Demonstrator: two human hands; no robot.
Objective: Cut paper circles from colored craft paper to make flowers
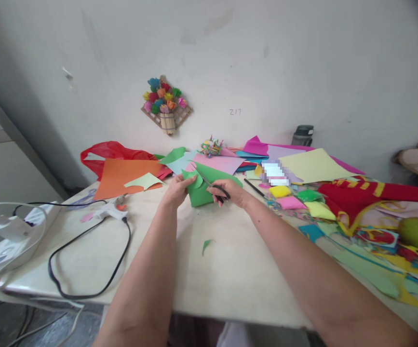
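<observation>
My left hand [177,189] pinches the left side of a green paper sheet [202,194] between thumb and fingers. In my right hand [231,191] is a pair of scissors [222,192] with dark handles, its blades reaching left to the paper. A curved cut edge shows in the sheet close to my left thumb. Below both hands, a small green paper scrap [206,246] lies on the table. Just behind the green sheet is pink paper [214,164], and a black pen-like stick [254,188] lies to the right of my right hand.
A white glue gun [112,210] with a looping black cord lies left, near a power strip [40,231]. Orange paper [129,176] is behind it. Several clay packets [291,202], a red cloth piece [353,195] and paper scraps [371,272] crowd the right. A bottle [303,136] stands against the wall.
</observation>
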